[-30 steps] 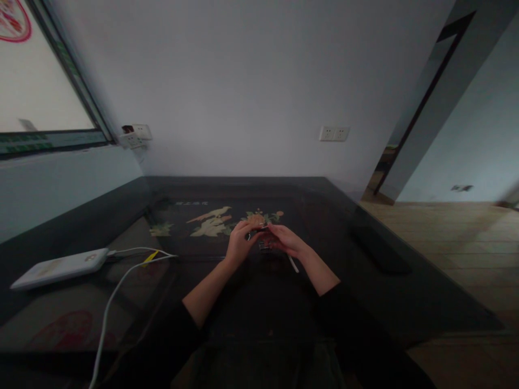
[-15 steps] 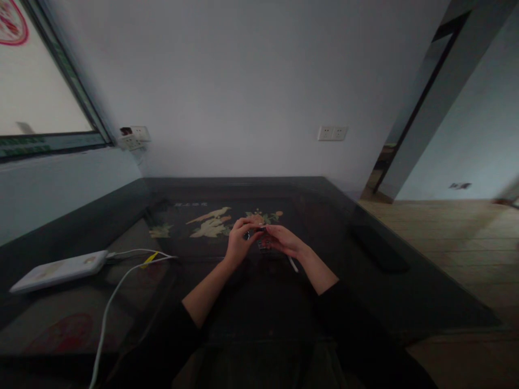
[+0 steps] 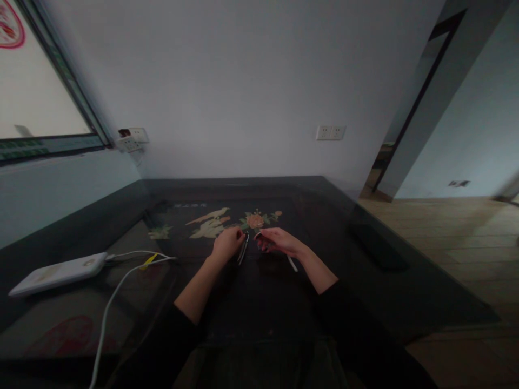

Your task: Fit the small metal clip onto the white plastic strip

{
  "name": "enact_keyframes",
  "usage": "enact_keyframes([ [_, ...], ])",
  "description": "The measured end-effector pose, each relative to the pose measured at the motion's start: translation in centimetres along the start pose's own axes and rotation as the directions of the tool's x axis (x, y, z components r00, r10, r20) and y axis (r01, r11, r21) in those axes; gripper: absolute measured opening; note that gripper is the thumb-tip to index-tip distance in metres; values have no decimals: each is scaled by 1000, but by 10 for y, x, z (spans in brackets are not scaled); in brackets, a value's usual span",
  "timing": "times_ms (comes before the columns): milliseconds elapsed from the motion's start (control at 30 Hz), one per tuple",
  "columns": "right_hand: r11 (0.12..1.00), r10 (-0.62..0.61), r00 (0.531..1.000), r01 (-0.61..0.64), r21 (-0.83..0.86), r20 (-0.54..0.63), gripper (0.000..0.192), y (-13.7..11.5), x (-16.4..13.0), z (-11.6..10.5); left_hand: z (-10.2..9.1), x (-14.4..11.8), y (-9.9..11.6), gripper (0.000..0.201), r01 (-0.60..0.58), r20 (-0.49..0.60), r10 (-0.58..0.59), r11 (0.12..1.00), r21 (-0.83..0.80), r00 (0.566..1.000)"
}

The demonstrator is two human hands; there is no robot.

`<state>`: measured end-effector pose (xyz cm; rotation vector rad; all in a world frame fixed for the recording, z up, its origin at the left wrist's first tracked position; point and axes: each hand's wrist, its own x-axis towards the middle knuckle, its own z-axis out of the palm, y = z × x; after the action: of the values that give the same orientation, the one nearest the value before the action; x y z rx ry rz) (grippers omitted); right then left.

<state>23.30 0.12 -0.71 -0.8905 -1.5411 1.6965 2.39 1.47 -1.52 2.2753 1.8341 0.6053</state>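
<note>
My left hand [image 3: 225, 244] rests on the dark glass-topped table [image 3: 365, 254] with its fingers closed around a thin dark elongated object [image 3: 243, 248] that slants down toward me. A little to the right, my right hand [image 3: 277, 241] pinches a small item at its fingertips; what it is stays too dim to tell. A white stick-like piece [image 3: 292, 263] pokes out beneath my right wrist. The two hands are a short gap apart, just in front of the painted flower and bird inlay [image 3: 221, 221].
A white power bank [image 3: 57, 273] lies at the left with white cables [image 3: 117, 281] running toward me and a yellow tag [image 3: 148, 260]. Wall sockets [image 3: 331, 132] sit on the back wall. The table's right edge borders a wooden floor [image 3: 458, 243] and a doorway.
My hands were joined together over a small object; now they have separated, the left drawing left and down with the thin dark object, the right staying near its place.
</note>
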Motion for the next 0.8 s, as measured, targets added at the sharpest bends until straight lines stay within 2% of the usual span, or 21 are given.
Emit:
enact_keyframes([
  [100,1000,12,1000,-12,12,12,44,2,1,4,-2,-3,1,28,106,124,-115,991,76,986],
  [200,999,18,1000,-18,51,1,42,6,3,5,-2,-5,4,34,146,181,-161,985,92,970],
  [333,996,-1,1000,1,95,2,39,9,5,6,0,-5,6,40,128,184,-139,989,71,973],
  [600,993,-35,999,37,114,-21,37,13,8,9,2,-8,11,37,96,199,-107,993,63,974],
  [800,989,-54,991,70,132,-121,36,10,9,9,4,-13,20,27,77,182,-91,993,84,979],
])
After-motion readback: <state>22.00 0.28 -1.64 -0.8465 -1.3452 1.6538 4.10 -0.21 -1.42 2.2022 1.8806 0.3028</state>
